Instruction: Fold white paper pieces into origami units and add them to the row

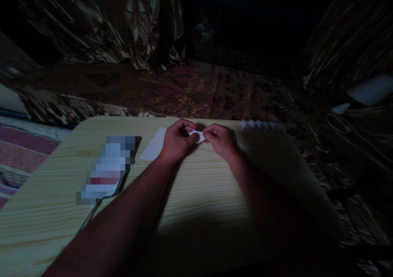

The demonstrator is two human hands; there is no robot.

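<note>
Pinching one end of the small white paper (198, 137) between thumb and curled fingers of the left hand (178, 141), clamping its other end with the nearly closed right hand (220, 138); holding it over the far part of the table (202, 191).

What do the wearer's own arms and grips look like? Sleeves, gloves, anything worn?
Left grip and right grip: human, ungloved, no rings discernible. Left forearm and right forearm: no sleeve, watch, band or marking seen. No cable attached that I can see. Too dark toward the elbows to tell more.
</note>
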